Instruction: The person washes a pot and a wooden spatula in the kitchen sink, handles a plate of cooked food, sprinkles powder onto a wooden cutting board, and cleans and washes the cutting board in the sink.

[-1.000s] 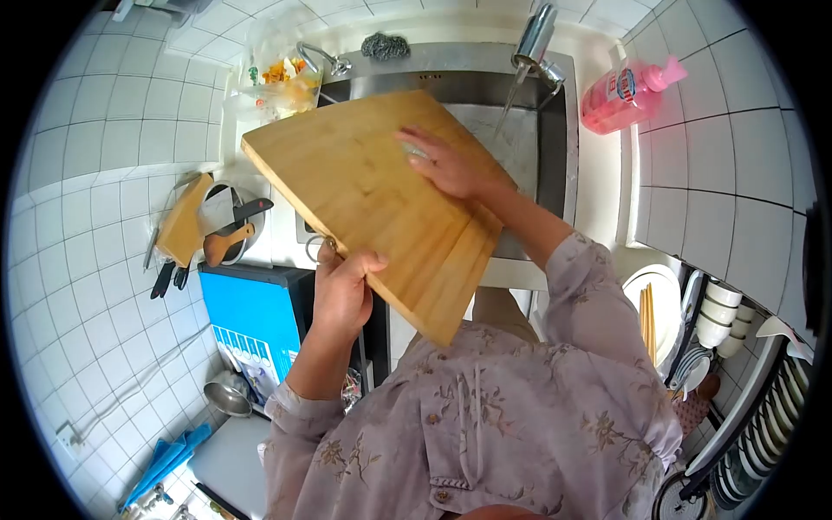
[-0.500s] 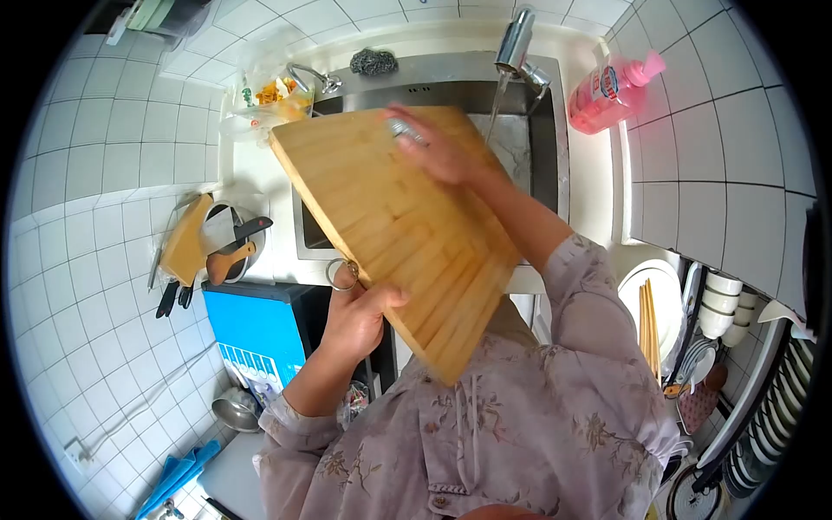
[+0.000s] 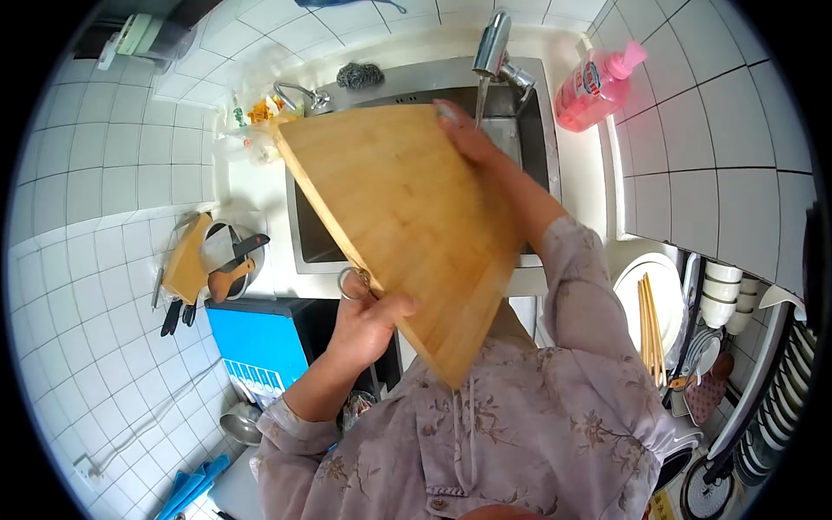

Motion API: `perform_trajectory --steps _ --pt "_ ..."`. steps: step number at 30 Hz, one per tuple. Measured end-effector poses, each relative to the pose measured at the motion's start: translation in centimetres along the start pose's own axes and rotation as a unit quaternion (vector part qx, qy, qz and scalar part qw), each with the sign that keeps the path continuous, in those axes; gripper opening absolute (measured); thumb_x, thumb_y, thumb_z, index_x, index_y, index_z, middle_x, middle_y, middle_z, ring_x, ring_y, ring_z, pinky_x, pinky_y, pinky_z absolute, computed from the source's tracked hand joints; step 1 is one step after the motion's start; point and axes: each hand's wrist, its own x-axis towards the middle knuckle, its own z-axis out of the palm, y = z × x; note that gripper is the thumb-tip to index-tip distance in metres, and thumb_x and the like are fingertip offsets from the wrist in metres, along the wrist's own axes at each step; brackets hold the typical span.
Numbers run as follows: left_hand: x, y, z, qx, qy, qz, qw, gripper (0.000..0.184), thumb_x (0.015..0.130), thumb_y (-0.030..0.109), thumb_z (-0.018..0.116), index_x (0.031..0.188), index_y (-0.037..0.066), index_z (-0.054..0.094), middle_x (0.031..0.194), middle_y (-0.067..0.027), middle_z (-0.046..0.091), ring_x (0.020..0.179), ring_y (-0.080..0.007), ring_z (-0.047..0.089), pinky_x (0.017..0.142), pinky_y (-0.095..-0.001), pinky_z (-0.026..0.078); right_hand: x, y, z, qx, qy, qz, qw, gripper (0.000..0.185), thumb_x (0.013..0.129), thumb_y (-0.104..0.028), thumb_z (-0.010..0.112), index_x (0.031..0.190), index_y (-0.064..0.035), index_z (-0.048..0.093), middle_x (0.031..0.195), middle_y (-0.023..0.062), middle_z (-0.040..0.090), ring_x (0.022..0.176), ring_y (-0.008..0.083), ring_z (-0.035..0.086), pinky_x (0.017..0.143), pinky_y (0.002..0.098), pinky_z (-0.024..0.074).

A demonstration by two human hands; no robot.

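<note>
A wooden cutting board (image 3: 390, 199) is tilted over the sink, partly covering it. Its left edge is gripped by my left hand (image 3: 362, 329), thumb on the face, beside a metal ring (image 3: 354, 282) fixed to that edge. At the board's upper right corner, my right hand (image 3: 468, 139) is closed over a small greyish-green pad (image 3: 445, 111), mostly hidden and blurred. Just right of that hand, water runs from the faucet (image 3: 491, 52) into the steel sink (image 3: 542, 130).
A pink soap bottle (image 3: 596, 91) stands right of the sink. Behind the sink lie a steel wool scrubber (image 3: 360, 75) and a small curved tap (image 3: 303, 94). Left are a knife block (image 3: 186, 264) and a bag of scraps (image 3: 260, 130); right, a plate with chopsticks (image 3: 648, 325).
My right hand has slid from the board's upper middle to its upper right corner. My left hand keeps its grip, and the camera view has shifted slightly.
</note>
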Motion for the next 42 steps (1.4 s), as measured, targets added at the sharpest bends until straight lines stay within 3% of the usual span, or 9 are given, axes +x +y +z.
perform_trajectory --steps 4,12,17,20,23,27,35,37,42 --pt "0.8 -1.4 -0.2 0.068 -0.047 0.076 0.994 0.048 0.064 -0.012 0.053 0.108 0.002 0.047 0.103 -0.0084 0.055 0.095 -0.02 0.052 0.079 -0.0298 0.042 1.2 1.9 -2.3 0.056 0.083 0.112 0.989 0.046 0.087 -0.033 0.041 0.124 -0.0051 0.04 0.125 0.0164 0.042 0.117 0.025 0.041 0.097 0.0321 0.0312" --pt "4.7 0.6 0.3 0.057 -0.005 -0.027 0.998 0.046 0.062 -0.01 0.055 0.106 0.0 0.047 0.097 -0.0105 0.056 0.087 -0.0211 0.056 0.074 -0.0303 0.046 -6.4 -9.9 0.2 0.006 0.003 -0.016 1.0 0.046 0.086 -0.028 0.045 0.126 -0.0064 0.038 0.135 0.0152 0.029 0.125 0.0216 0.028 0.102 0.0317 0.0208" --pt "4.3 1.1 -2.3 -0.025 0.079 0.017 0.996 0.043 0.06 -0.008 0.052 0.103 -0.001 0.049 0.095 -0.0091 0.057 0.085 -0.0218 0.056 0.075 -0.0306 0.046 -11.7 1.7 -0.9 0.036 0.037 0.242 0.969 0.043 0.087 -0.027 0.044 0.124 -0.006 0.042 0.13 0.0153 0.037 0.123 0.0233 0.032 0.101 0.0313 0.0241" --pt "5.2 1.0 -4.4 -0.054 0.111 0.018 0.992 0.047 0.06 -0.007 0.051 0.106 -0.001 0.046 0.097 -0.0094 0.054 0.089 -0.0222 0.054 0.079 -0.0315 0.044 -11.1 -4.5 -1.4 0.036 -0.015 0.253 0.967 0.043 0.087 -0.03 0.043 0.122 -0.0054 0.044 0.125 0.014 0.044 0.119 0.0242 0.038 0.098 0.0303 0.0282" --pt "6.0 0.9 -6.5 -0.103 0.132 0.013 0.986 0.045 0.062 -0.004 0.05 0.107 -0.001 0.046 0.098 -0.0098 0.053 0.091 -0.0231 0.053 0.082 -0.0341 0.043 -11.3 -6.3 -0.4 -0.15 -0.122 0.089 0.977 0.048 0.088 -0.034 0.044 0.125 -0.0041 0.04 0.127 0.0126 0.041 0.119 0.0248 0.037 0.099 0.0301 0.0279" --pt "5.7 0.7 -7.0 -0.166 0.157 0.019 0.973 0.047 0.064 -0.002 0.049 0.111 -0.002 0.044 0.102 -0.0101 0.052 0.096 -0.0246 0.051 0.087 -0.0365 0.041 -10.3 -5.7 -1.9 -0.07 -0.17 0.034 0.982 0.052 0.087 -0.04 0.042 0.125 -0.0045 0.04 0.126 0.0131 0.043 0.118 0.0271 0.038 0.098 0.0301 0.029" --pt "6.7 0.4 -5.9 -0.192 0.198 0.052 0.96 0.043 0.065 0.001 0.052 0.108 0.0 0.046 0.099 -0.0081 0.053 0.091 -0.0221 0.054 0.077 -0.0341 0.045 -0.1 -0.6 -1.9 -0.106 -0.26 0.274 0.92 0.051 0.086 -0.043 0.041 0.122 -0.0065 0.045 0.122 0.0153 0.047 0.112 0.0282 0.045 0.095 0.0333 0.0326" --pt "6.7 0.1 -5.5 -0.17 0.214 0.03 0.961 0.036 0.066 0.001 0.053 0.101 0.002 0.048 0.089 -0.0063 0.055 0.074 -0.0171 0.057 0.053 -0.0281 0.046 0.2 -0.1 1.2 -0.167 -0.344 0.082 0.92 0.051 0.087 -0.041 0.04 0.125 -0.007 0.041 0.127 0.0152 0.042 0.115 0.0278 0.041 0.096 0.0334 0.0311" --pt "5.2 -1.4 -2.9 -0.116 0.184 0.034 0.975 0.035 0.065 -0.002 0.052 0.1 0.002 0.049 0.091 -0.0066 0.056 0.081 -0.0174 0.058 0.072 -0.0293 0.048 -6.6 -7.7 1.2 -0.086 -0.258 -0.027 0.962 0.051 0.087 -0.038 0.044 0.127 -0.0082 0.038 0.129 0.0147 0.04 0.117 0.0269 0.039 0.098 0.0322 0.0288"
